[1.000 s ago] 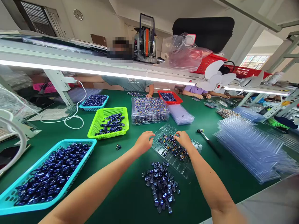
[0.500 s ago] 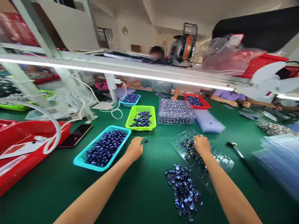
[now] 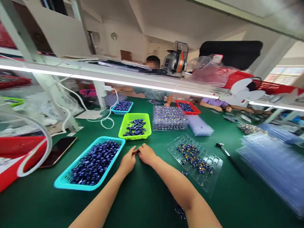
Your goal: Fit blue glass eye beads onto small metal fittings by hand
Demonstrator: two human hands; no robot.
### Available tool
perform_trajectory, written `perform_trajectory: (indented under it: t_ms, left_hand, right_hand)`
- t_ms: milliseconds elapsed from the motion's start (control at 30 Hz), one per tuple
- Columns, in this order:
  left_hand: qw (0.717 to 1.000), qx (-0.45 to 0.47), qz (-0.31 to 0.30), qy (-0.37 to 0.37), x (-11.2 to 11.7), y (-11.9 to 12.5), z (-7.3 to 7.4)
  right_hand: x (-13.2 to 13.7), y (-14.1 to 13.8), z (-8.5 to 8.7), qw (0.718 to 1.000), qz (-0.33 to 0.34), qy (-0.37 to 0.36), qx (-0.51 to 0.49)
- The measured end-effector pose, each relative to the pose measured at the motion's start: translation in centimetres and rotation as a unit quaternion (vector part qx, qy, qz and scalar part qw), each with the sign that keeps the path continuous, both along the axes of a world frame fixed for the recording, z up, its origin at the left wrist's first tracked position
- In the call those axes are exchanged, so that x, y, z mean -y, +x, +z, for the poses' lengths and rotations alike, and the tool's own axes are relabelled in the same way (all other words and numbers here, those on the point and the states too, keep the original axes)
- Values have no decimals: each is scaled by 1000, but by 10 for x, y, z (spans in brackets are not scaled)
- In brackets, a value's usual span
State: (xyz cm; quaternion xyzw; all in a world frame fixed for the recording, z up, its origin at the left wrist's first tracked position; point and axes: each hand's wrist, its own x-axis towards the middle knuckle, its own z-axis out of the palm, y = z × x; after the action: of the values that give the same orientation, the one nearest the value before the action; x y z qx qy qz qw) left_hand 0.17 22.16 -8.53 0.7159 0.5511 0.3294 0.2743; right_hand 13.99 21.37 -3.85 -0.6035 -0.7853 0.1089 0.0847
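Note:
My left hand and my right hand meet over the green tabletop, fingers closed and fingertips nearly touching. Something small and dark shows between them, too little to make out fully. To the left stands a turquoise basket full of glossy dark-blue gems. Just beyond my hands is a lime-green basket with fewer such gems. Right of my right forearm, a clear compartment tray bears loose blue-and-gold gems. My right arm mostly hides a pile of dark gems.
Clear trays filled with gems are stacked beyond, beside empty trays. A black-handled hammer and more clear trays lie right. A phone and red bin are left. Co-workers' hands work across the table.
My right hand has left the gems on the clear tray and moved left to meet my left hand. My right arm now covers most of the near pile. The camera view has shifted.

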Motion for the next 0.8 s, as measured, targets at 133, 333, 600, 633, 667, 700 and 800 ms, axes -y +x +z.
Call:
perform_trajectory:
  t_ms: [133,333,600,633,667,700,800]
  left_hand:
    - [999,42,1,4,0,-6,-5]
    - [998,65,0,0,3,0,-5]
    - [999,53,-11,9,12,6,0]
    - [999,50,-13,11,13,6,0]
    - [999,48,-15,13,14,7,1]
    - [999,46,-17,14,15,6,1]
    - [999,42,-18,19,16,5,1]
  right_hand:
    - [8,7,0,1000,-15,-11,-7]
    - [41,97,27,994,-102,33,-36]
    - [73,246,44,967,-254,36,0]
    - [73,255,41,963,-268,31,8]
    - [71,262,36,961,-277,24,14]
    - [68,266,32,959,-282,17,19]
    - [55,268,20,956,-292,3,28]
